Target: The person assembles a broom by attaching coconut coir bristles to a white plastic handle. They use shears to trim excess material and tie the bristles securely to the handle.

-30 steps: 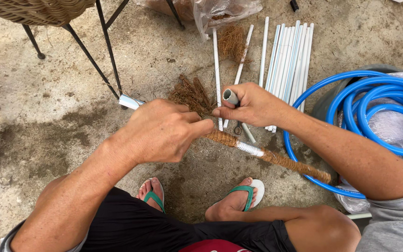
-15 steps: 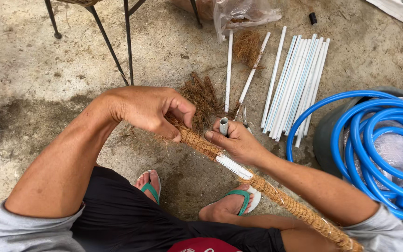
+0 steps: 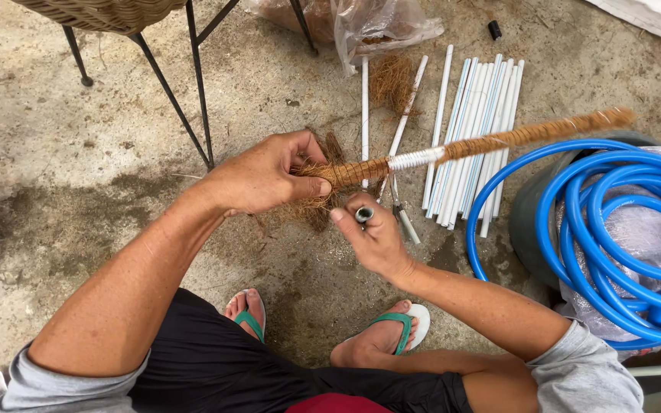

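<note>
Head camera, looking down: a person seated low over a stained concrete floor [image 3: 63, 153] works brown coconut-type fibre onto a white plastic pipe. The left hand [image 3: 265, 176] is clenched around the near end of the fibre-wrapped pipe [image 3: 453, 149], thumb and fingers pinching a loose tuft of fibre [image 3: 319, 203] against it. From that grip the pipe runs up and to the right, clear of the floor, passing above a row of bare white pipes [image 3: 476, 130] and ending over the coiled blue hose [image 3: 621, 245].

The right hand [image 3: 372, 237] sits just below the left, closed on a small spool [image 3: 363, 214] with a pale metallic end; whether a thread runs from it to the pipe cannot be made out.

As far as the frame shows, the work is partly done. Most of the pipe's length carries a tight brown covering, but a short white stretch [image 3: 416, 159] near the middle remains bare, and the fibre at the held end hangs loose rather than bound. The many bare pipes on the floor are unwrapped, with another clump of fibre [image 3: 392, 80] lying among them.

Around the scene: a clear plastic bag [image 3: 376, 23] at the top, the black metal legs of a wicker chair [image 3: 193, 84] at upper left, and the person's feet in green-strapped sandals [image 3: 392, 329] below.
</note>
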